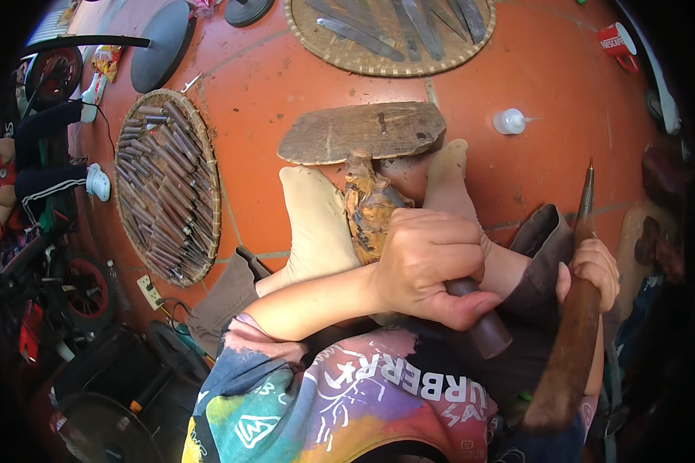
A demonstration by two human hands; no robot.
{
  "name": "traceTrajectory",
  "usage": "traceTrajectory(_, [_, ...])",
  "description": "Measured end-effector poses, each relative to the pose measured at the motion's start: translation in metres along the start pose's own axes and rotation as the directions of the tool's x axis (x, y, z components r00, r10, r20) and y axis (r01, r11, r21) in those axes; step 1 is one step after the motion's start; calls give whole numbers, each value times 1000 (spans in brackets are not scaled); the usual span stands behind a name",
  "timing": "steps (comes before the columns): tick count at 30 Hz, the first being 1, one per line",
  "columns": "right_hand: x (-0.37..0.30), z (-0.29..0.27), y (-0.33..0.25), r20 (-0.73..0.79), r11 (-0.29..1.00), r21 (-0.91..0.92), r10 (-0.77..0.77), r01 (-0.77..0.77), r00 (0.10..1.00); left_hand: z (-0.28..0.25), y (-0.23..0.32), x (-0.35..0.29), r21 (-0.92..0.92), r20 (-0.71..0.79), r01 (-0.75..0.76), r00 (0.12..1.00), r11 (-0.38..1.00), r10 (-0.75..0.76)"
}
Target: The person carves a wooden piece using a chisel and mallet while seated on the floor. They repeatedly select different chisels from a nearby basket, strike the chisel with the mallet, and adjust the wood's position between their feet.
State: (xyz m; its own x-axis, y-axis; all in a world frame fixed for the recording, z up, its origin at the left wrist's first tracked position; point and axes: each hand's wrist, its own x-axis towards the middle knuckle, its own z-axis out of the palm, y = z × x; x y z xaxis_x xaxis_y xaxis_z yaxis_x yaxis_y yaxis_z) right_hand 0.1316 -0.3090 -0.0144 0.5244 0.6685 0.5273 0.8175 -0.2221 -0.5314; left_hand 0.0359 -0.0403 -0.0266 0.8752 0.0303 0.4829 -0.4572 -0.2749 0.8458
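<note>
My left hand (432, 258) is closed around a dark brown cylindrical handle (486, 332), whose thick end sticks out past my thumb. Under and beyond that fist is a knobbly piece of brown wood (369, 208), between my feet in beige socks; whether the handle touches it is hidden. At the right, my right hand (597, 276) grips a long wooden-handled tool (571, 339) with a narrow metal point at its upper end. Its broad lower end lies near my lap. A weathered, dark flat board (363, 133) rests on the floor in front of my toes.
A round woven tray (208, 231) heaped with brown handles lies at the left. Another woven tray (347, 65) at the far side carries several flat metal blades. A small white bottle (510, 121) and a red mug (618, 45) stand to the right. Another person's legs show far left.
</note>
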Motion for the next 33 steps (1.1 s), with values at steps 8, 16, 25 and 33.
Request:
traceTrajectory(8, [6, 9, -3, 97, 985, -148, 99, -84, 990, 0, -2, 5, -19, 9, 49, 999, 999, -49])
traceTrajectory(16, [0, 1, -4, 152, 978, -122, 185, -167, 971, -41, 14, 6, 148, 482, -289, 856, 946, 187])
traceTrajectory(25, [8, 11, 8, 103, 996, 72, 49, -57, 993, -16, 45, 12, -24, 412, 250, 885, 968, -218])
traceTrajectory(33, [9, 15, 3, 82, 991, 48, 118, -122, 990, -8, 10, 5, -207, 193, -177, 957, 962, 218])
